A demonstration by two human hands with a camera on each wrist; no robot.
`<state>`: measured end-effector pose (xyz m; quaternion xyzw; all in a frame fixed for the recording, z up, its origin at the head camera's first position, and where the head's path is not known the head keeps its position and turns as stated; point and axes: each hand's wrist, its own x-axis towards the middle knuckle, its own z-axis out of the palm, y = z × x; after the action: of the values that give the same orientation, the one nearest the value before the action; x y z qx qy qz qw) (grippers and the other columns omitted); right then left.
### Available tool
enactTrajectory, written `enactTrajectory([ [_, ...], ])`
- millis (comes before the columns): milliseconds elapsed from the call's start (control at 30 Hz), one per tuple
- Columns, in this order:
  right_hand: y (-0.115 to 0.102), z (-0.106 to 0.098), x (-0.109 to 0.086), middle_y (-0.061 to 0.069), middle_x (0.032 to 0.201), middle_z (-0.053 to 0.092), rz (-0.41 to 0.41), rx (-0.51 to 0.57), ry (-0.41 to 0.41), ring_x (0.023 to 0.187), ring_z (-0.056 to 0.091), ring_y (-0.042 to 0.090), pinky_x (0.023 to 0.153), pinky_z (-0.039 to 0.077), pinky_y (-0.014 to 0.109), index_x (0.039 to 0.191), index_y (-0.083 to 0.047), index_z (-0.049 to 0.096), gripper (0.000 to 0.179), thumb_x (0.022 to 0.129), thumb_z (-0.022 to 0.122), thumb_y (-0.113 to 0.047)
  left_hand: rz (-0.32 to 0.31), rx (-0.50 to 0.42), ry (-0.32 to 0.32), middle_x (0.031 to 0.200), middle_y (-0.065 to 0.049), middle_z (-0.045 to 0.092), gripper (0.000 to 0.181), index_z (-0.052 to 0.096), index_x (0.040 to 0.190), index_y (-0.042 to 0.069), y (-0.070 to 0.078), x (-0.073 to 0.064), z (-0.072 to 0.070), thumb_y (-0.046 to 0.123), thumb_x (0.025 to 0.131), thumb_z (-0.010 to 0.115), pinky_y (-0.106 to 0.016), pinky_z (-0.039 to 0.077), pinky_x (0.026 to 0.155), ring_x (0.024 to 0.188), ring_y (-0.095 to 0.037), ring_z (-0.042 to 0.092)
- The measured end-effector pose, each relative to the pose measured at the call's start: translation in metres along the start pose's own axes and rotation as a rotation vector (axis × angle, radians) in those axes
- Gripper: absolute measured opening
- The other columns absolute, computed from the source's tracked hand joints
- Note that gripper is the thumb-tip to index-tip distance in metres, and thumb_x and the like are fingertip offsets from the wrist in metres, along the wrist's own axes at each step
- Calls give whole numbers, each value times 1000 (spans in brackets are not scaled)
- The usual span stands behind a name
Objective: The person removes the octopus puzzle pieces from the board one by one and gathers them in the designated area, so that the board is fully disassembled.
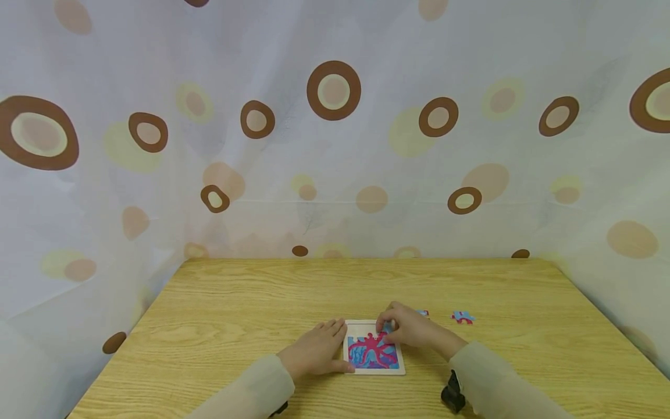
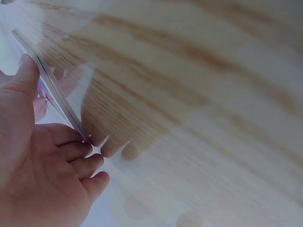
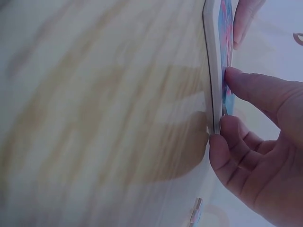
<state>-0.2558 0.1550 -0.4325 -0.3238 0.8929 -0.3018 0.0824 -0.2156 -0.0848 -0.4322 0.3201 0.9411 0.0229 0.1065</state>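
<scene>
A square jigsaw puzzle (image 1: 373, 354) with a pale frame lies on the table, showing a pink octopus on blue. My left hand (image 1: 319, 350) rests along its left side, fingers extended against the edge, thumb on the near left corner. In the left wrist view, that thumb (image 2: 27, 78) touches the frame's edge (image 2: 61, 101). My right hand (image 1: 410, 327) bends over the upper right of the puzzle. Thumb and forefinger pinch a blue puzzle piece (image 1: 388, 327) there, partly hidden by the fingers. In the right wrist view, the thumb (image 3: 251, 85) touches the picture surface.
Two loose puzzle pieces lie beyond the right hand: one blue and pink piece (image 1: 463, 317) in full sight, another piece (image 1: 423, 313) partly covered by the hand. The wooden table (image 1: 235, 308) meets a patterned curtain (image 1: 335, 163) at the back and sides.
</scene>
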Motion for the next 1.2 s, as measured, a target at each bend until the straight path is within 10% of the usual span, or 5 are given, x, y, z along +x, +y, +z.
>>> enactTrajectory([
  [267, -2, -3, -4, 3, 87, 48, -12, 24, 31, 66, 43, 13, 57, 41, 26, 103, 0, 53, 31, 80, 72, -8, 7, 1, 2, 148, -9, 27, 84, 30, 144, 4, 0, -1, -1, 62, 85, 46, -35, 22, 108, 135, -22, 23],
  [900, 3, -11, -10, 0, 77, 54, 68, 181, 173, 67, 48, 14, 55, 43, 24, 92, -2, 61, 4, 89, 59, -3, 13, 9, -1, 147, -10, 27, 83, 30, 144, 3, 2, -2, -4, 61, 86, 46, -35, 22, 108, 135, -22, 23],
  [1200, 14, -45, -32, 10, 75, 57, 145, 299, 231, 59, 49, 19, 51, 46, 30, 94, -1, 63, 10, 92, 57, -9, 18, 15, -4, 148, -10, 27, 83, 30, 144, 3, 2, -2, -4, 60, 86, 46, -35, 22, 108, 135, -22, 23],
])
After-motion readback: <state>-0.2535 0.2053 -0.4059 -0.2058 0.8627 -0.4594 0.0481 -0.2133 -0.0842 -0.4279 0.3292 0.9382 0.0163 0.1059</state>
